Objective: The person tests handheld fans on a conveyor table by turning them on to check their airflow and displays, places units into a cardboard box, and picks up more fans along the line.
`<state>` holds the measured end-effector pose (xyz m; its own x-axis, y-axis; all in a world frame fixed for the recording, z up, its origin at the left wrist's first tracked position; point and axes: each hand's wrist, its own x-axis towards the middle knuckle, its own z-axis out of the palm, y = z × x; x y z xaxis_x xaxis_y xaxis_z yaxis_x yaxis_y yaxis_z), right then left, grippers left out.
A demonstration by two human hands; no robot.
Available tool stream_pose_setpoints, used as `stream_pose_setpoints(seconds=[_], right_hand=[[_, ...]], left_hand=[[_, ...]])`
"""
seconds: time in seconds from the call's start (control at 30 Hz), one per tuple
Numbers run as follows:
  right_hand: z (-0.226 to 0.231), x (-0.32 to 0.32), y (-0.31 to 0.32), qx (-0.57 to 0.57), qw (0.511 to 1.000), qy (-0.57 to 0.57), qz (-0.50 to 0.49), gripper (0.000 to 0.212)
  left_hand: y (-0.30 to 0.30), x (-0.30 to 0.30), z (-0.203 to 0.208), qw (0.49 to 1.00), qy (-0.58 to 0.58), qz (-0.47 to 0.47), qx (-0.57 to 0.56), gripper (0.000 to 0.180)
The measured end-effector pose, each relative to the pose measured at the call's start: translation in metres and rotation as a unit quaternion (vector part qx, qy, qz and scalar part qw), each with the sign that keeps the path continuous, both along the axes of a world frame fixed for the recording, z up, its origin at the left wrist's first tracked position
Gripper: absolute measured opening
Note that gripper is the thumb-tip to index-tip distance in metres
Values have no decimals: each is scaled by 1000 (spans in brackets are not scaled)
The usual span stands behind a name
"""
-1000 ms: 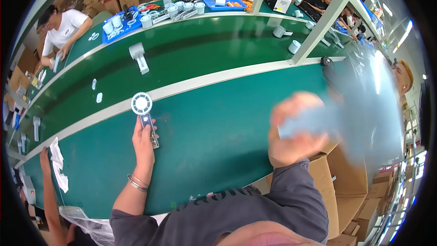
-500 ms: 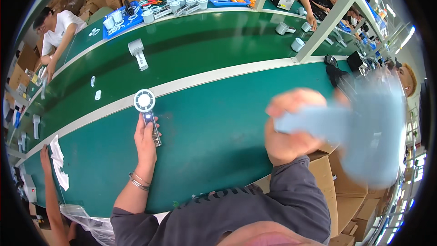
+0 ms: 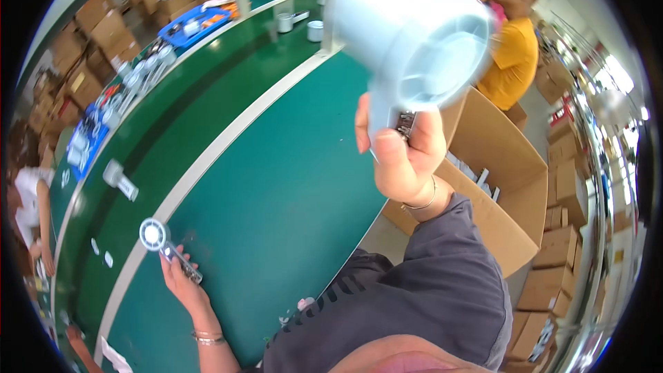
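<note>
right hand (image 3: 406, 166) in the head view is wrapped around the handle of the larger light-blue fan (image 3: 411, 38), which is raised near the camera. left hand (image 3: 183, 287) grips the smaller fan (image 3: 170, 254) by its handle over the green bench (image 3: 290, 186), the ring-shaped head overlapping the pale rail (image 3: 228, 138) in view. the larger fan looks top-heavy, so a full, steady wrap of the handle should serve better than fingertips; keep it clear of the open cardboard box (image 3: 476, 224) beside the bench, and fingers off the dark patch (image 3: 405, 122) on its handle, perhaps bare circuitry. the smaller one probably wants only a light, even hold. the larger fan's front is blurred and washed out by glare, some right-hand fingers are hidden behind the handle, and the pale parts (image 3: 476, 176) inside the box are too covered to name.
</note>
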<state>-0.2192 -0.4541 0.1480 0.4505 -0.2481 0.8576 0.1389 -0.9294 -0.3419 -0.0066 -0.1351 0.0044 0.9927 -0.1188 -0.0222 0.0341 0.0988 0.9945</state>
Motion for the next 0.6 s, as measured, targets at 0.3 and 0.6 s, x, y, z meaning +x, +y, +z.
stream_pose_setpoints(seconds=[0.3,0.6], right_hand=[[3,-28,-20,-1,985,-163,46,40],[-18,-146,-58,290,944,-88,-131,34]], left_hand=[[1,-1,1,999,-21,-11,30,40],[-13,-5,7,990,-67,-3,121,38]])
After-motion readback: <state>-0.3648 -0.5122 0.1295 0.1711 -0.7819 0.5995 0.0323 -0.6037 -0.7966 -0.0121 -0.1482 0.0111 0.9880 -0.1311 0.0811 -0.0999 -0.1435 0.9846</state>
